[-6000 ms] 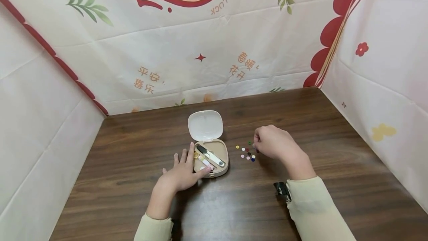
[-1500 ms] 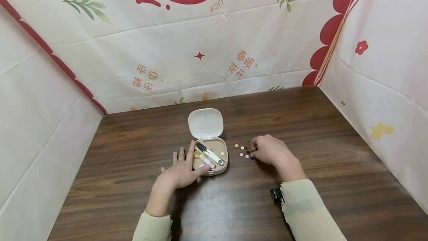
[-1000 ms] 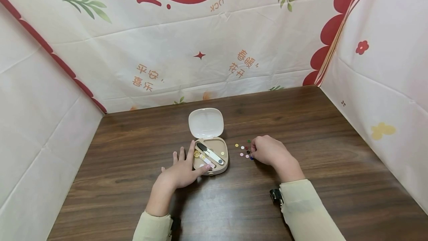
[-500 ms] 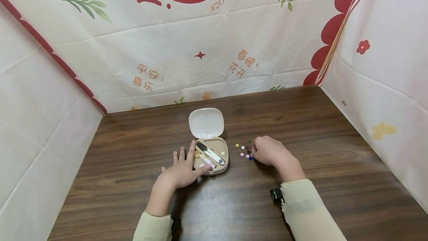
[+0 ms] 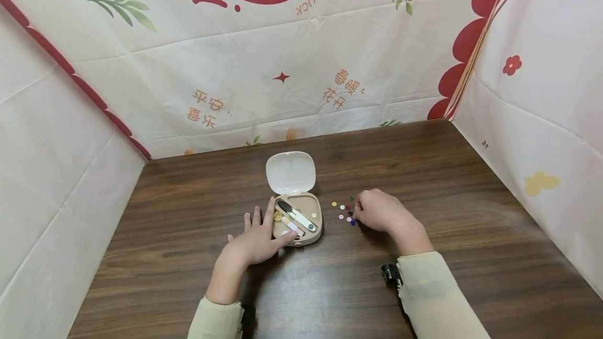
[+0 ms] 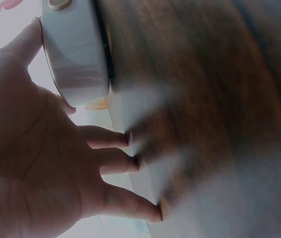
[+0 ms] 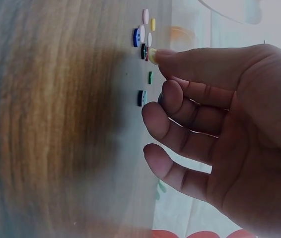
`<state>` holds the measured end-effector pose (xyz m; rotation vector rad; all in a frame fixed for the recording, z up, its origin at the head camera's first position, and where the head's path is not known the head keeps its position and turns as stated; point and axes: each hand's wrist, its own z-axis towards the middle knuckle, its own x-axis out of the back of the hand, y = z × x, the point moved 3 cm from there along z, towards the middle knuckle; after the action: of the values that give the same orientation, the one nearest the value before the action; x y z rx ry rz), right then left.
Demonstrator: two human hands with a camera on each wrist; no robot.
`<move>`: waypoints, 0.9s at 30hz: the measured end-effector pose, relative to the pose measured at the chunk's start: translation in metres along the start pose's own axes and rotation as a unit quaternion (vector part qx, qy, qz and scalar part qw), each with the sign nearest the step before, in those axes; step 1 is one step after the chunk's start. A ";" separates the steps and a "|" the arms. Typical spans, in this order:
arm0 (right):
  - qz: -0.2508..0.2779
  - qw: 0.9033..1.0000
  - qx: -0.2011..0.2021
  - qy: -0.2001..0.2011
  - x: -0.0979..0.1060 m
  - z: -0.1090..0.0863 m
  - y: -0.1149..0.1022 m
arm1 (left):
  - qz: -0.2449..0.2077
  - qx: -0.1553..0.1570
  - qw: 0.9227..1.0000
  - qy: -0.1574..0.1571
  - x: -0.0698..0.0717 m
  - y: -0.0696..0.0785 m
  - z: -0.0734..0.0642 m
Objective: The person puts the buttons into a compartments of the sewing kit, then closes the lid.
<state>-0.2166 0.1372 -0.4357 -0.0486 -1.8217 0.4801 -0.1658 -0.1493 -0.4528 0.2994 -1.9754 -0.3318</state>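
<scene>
My left hand (image 5: 253,245) lies spread at the left of an open beige case (image 5: 317,224). Its index finger touches the case's left side and its thumb the front rim. In the case lie a slim black-and-white tool (image 5: 297,217), a yellow ring (image 5: 277,216), a pale strip (image 5: 292,226) and a cream button (image 5: 314,215). To the right, my right hand (image 5: 380,212) reaches down among small buttons; in the right wrist view its thumb and index finger pinch a pale yellow button (image 7: 153,55). A blue button (image 5: 353,223) and a pink button (image 5: 349,219) lie beside its fingertips.
More buttons lie loose left of the right hand: yellow (image 5: 334,204), white (image 5: 342,207), green (image 5: 351,198), among several. The case's white lid (image 5: 290,173) stands raised behind it. Patterned cloth (image 5: 282,109) hangs along the back and sides of the wooden table (image 5: 188,208).
Since six seconds ago, a cream button has appeared in the case and the right hand has moved nearer to the front. The blue button has shifted slightly left; the left hand stays put.
</scene>
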 end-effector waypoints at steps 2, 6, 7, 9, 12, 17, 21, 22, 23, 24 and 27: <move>0.000 1.000 0.002 0.003 0.001 0.000 -0.001 | 0.000 0.001 1.000 0.000 0.000 0.000 0.000; -0.005 1.000 0.007 0.010 0.004 0.000 -0.003 | 0.001 0.002 1.000 -0.001 0.001 0.000 -0.001; -0.006 1.000 0.007 0.012 0.004 0.000 -0.004 | 0.001 0.003 1.000 -0.001 0.001 0.000 -0.001; -0.008 1.000 0.007 0.014 0.006 0.001 -0.005 | 0.001 0.003 1.000 -0.001 0.001 0.000 -0.002; -0.004 1.000 0.002 0.009 0.007 0.001 -0.008 | 0.002 0.004 1.000 -0.002 0.001 0.000 -0.002; 0.001 1.000 0.002 0.003 0.011 0.000 -0.014 | 0.001 0.002 1.000 -0.003 0.001 0.001 -0.002; -0.007 1.000 0.018 0.016 0.015 0.001 -0.021 | -0.001 0.003 1.000 -0.004 0.001 0.001 -0.002; -0.010 0.999 0.022 0.020 0.017 0.001 -0.024 | -0.001 0.003 1.000 -0.004 0.001 0.000 -0.002; -0.011 0.999 0.027 0.022 0.018 0.001 -0.026 | -0.001 0.003 1.000 -0.004 0.001 0.000 -0.002; -0.012 0.999 0.031 0.025 0.020 0.002 -0.029 | -0.002 0.004 1.000 -0.005 0.001 0.000 -0.002; -0.012 0.999 0.043 0.026 0.023 0.004 -0.038 | -0.003 0.004 1.000 -0.006 0.001 0.000 -0.001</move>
<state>-0.2191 0.1073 -0.4022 0.0201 -1.7463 0.5347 -0.1651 -0.1498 -0.4515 0.3089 -1.9880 -0.3299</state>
